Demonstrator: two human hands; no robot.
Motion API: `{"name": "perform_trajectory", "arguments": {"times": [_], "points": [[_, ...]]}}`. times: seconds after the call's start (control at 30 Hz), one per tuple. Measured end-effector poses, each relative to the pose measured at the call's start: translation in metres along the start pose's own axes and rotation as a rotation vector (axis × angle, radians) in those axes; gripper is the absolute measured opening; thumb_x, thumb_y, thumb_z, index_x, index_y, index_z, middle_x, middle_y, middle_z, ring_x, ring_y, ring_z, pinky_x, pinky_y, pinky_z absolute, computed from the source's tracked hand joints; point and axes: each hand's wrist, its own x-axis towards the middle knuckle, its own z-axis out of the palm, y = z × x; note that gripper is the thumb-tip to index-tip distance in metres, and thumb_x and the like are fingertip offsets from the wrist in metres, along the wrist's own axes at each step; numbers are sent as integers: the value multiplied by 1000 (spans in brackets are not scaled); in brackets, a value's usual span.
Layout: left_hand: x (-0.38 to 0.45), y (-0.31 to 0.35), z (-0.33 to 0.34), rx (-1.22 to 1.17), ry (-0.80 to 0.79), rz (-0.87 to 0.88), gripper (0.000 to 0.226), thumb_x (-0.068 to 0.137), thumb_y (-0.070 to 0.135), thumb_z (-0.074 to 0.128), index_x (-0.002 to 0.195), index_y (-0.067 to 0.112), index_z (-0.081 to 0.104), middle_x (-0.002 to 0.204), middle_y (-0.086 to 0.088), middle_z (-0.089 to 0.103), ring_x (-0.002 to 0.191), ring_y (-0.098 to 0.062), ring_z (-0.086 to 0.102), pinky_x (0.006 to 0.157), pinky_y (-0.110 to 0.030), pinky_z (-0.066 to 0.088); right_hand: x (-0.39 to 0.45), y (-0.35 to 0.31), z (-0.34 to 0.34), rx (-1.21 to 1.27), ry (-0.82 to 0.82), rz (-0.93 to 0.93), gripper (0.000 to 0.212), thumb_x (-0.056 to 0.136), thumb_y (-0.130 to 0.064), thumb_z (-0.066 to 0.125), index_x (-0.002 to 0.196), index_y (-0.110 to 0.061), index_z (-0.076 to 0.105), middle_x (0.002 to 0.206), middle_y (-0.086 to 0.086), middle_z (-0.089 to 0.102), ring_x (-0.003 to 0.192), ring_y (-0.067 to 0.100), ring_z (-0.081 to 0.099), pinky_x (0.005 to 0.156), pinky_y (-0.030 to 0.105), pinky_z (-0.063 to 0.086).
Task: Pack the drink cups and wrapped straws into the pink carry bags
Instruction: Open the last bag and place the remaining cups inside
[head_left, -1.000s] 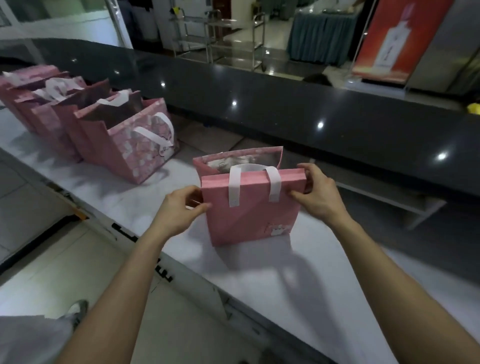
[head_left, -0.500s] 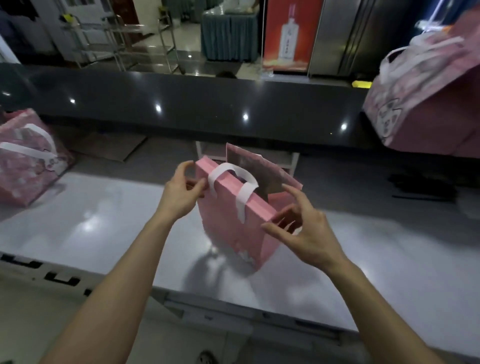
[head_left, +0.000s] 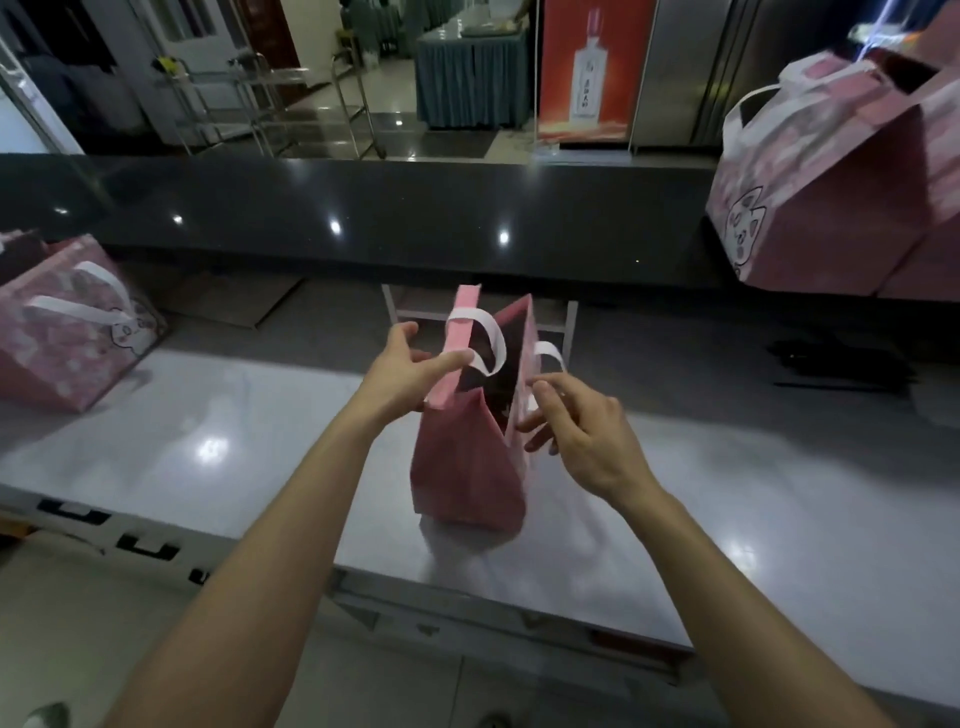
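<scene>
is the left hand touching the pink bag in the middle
Touching. The head view shows the left hand pinching the folded top edge of the pink bag, thumb and fingers on either side.

A pink paper carry bag with white strap handles (head_left: 467, 457) stands on the pale glossy counter (head_left: 234, 447), between the left hand (head_left: 410, 371) at its left rim and the right hand (head_left: 582, 431) at its right rim. A patterned pink carry bag (head_left: 67, 332) sits on the counter far to the left. A larger pink cat-print bag (head_left: 826, 192) rests far right on the dark polished ledge (head_left: 363, 218) behind the counter.
</scene>
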Motion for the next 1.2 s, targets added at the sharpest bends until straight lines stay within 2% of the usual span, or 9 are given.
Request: {"name": "perform_trajectory", "arguments": {"times": [0.07, 0.23, 0.43, 0.5, 0.6, 0.7, 0.8, 1.0, 1.2], "points": [[13, 7, -4, 189, -27, 40, 107, 80, 45, 92, 165, 25, 31, 140, 0, 62, 122, -26, 66, 102, -46, 60, 10, -2, -3, -77, 97, -14, 22, 109, -42, 62, 114, -25, 76, 79, -11, 78, 67, 8, 77, 63, 31, 64], [28, 16, -8, 560, -49, 273, 58, 89, 35, 78, 144, 27, 61, 135, 0, 71, 116, -22, 68, 97, -41, 58, 49, -1, -26, -293, 445, -39, 14, 102, -25, 71, 113, -20, 78, 102, -7, 74, 88, 6, 70, 82, 29, 63], [55, 20, -13, 340, -216, 383, 29, 109, 23, 58, 123, 42, 78, 111, 10, 77, 109, -20, 71, 85, -34, 59, 94, 7, -51, -343, 173, 343, 62, 108, -41, 58, 165, -25, 43, 164, 1, 51, 146, 23, 52, 120, 40, 43], [64, 25, -13, 258, -298, 370, 25, 108, 28, 65, 112, 47, 81, 104, 15, 78, 107, -18, 73, 89, -38, 64, 89, 14, -62, -362, 107, 403, 54, 108, -42, 56, 159, -27, 50, 152, 0, 63, 136, 23, 61, 114, 42, 49], [74, 39, -1, 227, -385, 380, 25, 106, 30, 67, 111, 50, 81, 104, 20, 79, 110, -16, 72, 94, -41, 63, 67, 30, -86, -484, 159, 359, 17, 105, -37, 63, 107, -33, 80, 102, -12, 79, 100, 15, 74, 86, 37, 61], [78, 63, 26, 225, -461, 417, 20, 100, 36, 73, 112, 50, 81, 102, 19, 79, 107, -15, 74, 91, -39, 64, 38, 38, -115, -505, 278, 360, 30, 103, -51, 65, 81, -34, 77, 76, -15, 73, 80, 10, 73, 66, 31, 57], [78, 92, 62, 246, -523, 445, 19, 101, 33, 75, 113, 47, 81, 102, 13, 80, 101, -15, 76, 80, -34, 66, 9, 40, -142, -518, 230, 400, 43, 93, -75, 66, 87, -34, 78, 77, -17, 75, 76, 3, 72, 66, 27, 60], [70, 148, 151, 406, -594, 634, 25, 100, 22, 69, 110, 42, 82, 98, 9, 81, 93, -14, 77, 79, -33, 63, -35, 58, -221, -614, 374, 487, 44, 98, -65, 67, 69, -33, 76, 63, -17, 70, 60, -1, 65, 52, 24, 44], [53, 193, 266, 444, -459, 790, 32, 96, 13, 63, 110, 35, 82, 96, 14, 79, 92, -8, 75, 85, -36, 64, -69, 90, -331, -590, 434, 521, 31, 95, -66, 73, 86, -37, 82, 81, -17, 76, 78, 3, 70, 68, 30, 59]]}}
